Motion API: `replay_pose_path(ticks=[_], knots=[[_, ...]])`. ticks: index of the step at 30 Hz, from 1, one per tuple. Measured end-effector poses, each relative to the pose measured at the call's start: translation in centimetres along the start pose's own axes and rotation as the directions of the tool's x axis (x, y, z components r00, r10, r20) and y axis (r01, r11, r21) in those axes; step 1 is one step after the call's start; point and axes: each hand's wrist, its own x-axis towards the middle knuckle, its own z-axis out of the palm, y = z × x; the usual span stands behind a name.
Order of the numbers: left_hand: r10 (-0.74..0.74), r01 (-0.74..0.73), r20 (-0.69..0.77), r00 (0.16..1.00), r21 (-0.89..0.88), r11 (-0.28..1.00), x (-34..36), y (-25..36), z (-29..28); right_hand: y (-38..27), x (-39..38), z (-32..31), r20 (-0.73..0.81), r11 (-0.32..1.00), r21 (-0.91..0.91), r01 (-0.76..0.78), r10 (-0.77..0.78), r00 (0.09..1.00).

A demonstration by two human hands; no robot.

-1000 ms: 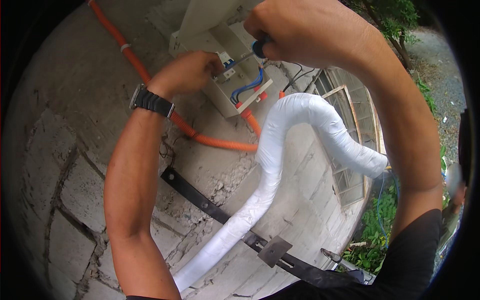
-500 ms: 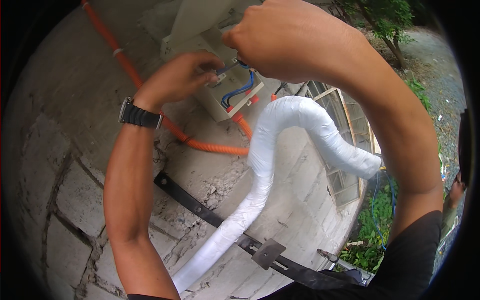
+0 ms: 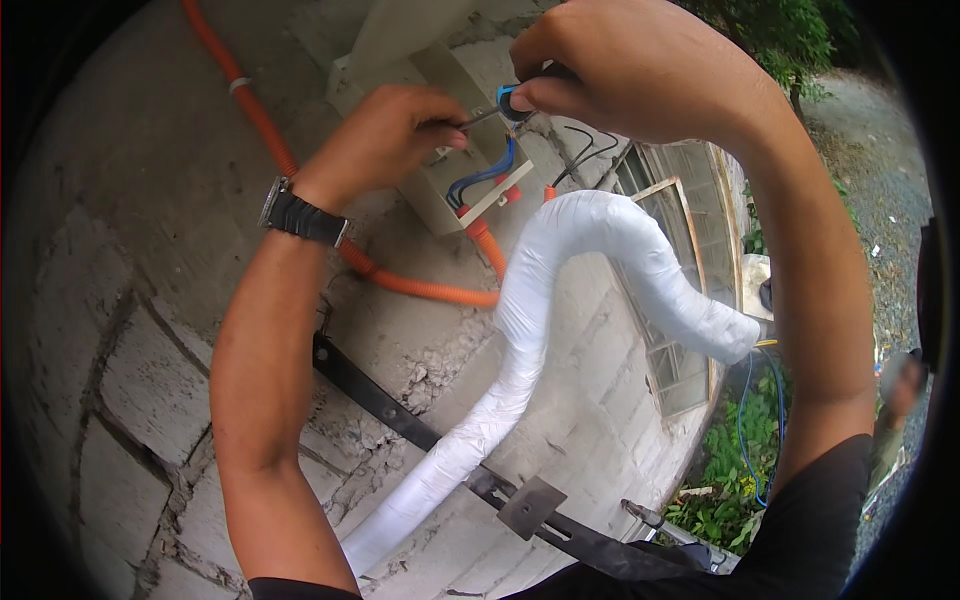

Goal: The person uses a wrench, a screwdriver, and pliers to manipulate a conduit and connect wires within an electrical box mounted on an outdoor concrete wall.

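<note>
My right hand (image 3: pixel 625 75) is closed round the blue-and-black handle of a screwdriver (image 3: pixel 508 100), its thumb against the handle. The metal shaft points left to my left hand (image 3: pixel 395 130), whose fingers are pinched together at the shaft's far end, hiding the tip. A black-strapped watch (image 3: pixel 303 215) is on my left wrist. Both hands are in front of an open, light grey electrical box (image 3: pixel 428 203) on the wall. Blue and black wires (image 3: pixel 487 178) curve inside it, rising from a red-orange conduit fitting (image 3: pixel 475 226) at its lower edge.
An orange corrugated conduit (image 3: pixel 420 290) runs along the wall below the box. A thick white-wrapped pipe (image 3: pixel 525 340) bends across the middle, over a black metal strap (image 3: pixel 370 395). Loose black wires (image 3: pixel 580 155) stick out beside a framed window (image 3: pixel 665 250). Another person (image 3: pixel 900 390) is at far right.
My right hand has turned and shifted right, bringing the screwdriver's handle and shaft into sight. My left hand has moved right and slightly up, and its fingers have closed at the shaft.
</note>
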Motion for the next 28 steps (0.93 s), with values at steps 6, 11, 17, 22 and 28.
replay_pose_path(ticks=[6,11,17,22,28], knots=[[0.039,-0.038,-0.035,0.999,0.047,0.998,-0.5,0.1,0.1,1.5,-0.5,4.1,-0.478,0.986,-0.06,0.153,-0.163,0.863],[0.097,-0.09,-0.091,0.991,0.084,0.992,-1.2,0.0,1.1,1.8,0.0,4.2,-0.286,0.977,0.208,0.04,0.021,0.958],[0.039,-0.035,-0.08,0.996,0.058,0.998,-1.8,0.0,1.4,2.6,0.5,6.2,-0.571,0.952,0.176,0.249,-0.107,0.814],[-0.124,0.115,-0.042,0.991,-0.173,0.978,-1.9,0.0,1.4,1.6,0.2,4.0,-0.407,0.985,0.14,0.097,-0.032,0.913],[-0.055,0.055,0.018,0.998,-0.016,0.998,-1.6,-0.6,0.9,2.5,0.4,4.3,-0.255,0.928,0.366,0.063,0.035,0.966]])
